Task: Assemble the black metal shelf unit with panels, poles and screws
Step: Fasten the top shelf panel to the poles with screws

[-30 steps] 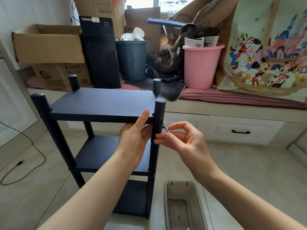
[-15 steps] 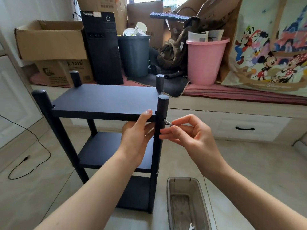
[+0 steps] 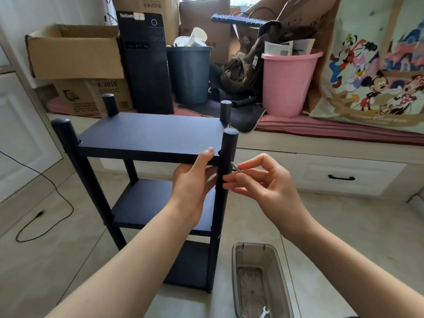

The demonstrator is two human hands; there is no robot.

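Note:
The black shelf unit stands upright on the floor with three panels and four poles. Its top panel [image 3: 149,136] is level. My left hand [image 3: 193,180] grips the top panel's front edge next to the near right pole [image 3: 226,180], thumb on top and fingers underneath. My right hand [image 3: 263,180] pinches a thin silver tool [image 3: 236,167] whose tip meets the right side of that pole just below the top panel. A screw head [image 3: 219,236] shows on the pole at the middle panel.
A clear brown plastic box [image 3: 261,281] sits on the floor at the front right, holding a small wrench [image 3: 263,312]. A window bench behind carries cardboard boxes, a computer tower [image 3: 146,65], a dark bin and a pink bucket [image 3: 288,81]. A black cable [image 3: 46,203] lies left.
The view has tilted up slightly. My right hand has turned a little at the pole, fingers spreading, with the silver tool still at the same spot. My left hand keeps its grip.

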